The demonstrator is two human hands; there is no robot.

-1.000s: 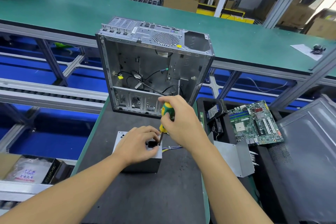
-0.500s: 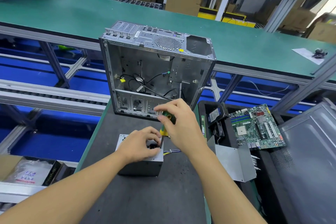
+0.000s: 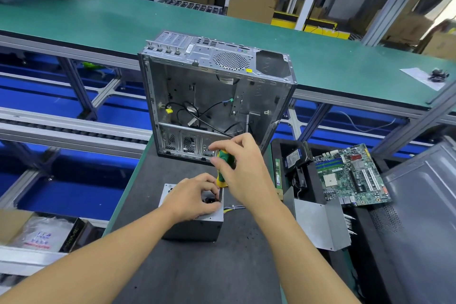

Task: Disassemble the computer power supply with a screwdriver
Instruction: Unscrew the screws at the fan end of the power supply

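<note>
A grey metal power supply [image 3: 197, 227] stands on the dark mat [image 3: 197, 274], its socket face up. My left hand [image 3: 191, 198] rests on top of it, fingers curled around the upper right corner by the black socket. My right hand [image 3: 243, 171] grips the green and yellow handle of a screwdriver [image 3: 222, 168], held nearly upright. Its shaft points down at the supply's top right corner, and the tip is hidden behind my left fingers. A few coloured wires [image 3: 234, 208] stick out to the right of the supply.
An empty computer case [image 3: 217, 96] stands open just behind the supply. To the right, a black bin [image 3: 365, 242] holds a green motherboard [image 3: 352, 175], a hard drive [image 3: 294, 155] and a bent metal cover [image 3: 320, 224]. A green conveyor [image 3: 98, 20] runs across the back.
My right hand has shifted its fingers on the screwdriver handle, which looks turned. The left hand stays on the supply. The head camera has tilted so the scene sits lower.
</note>
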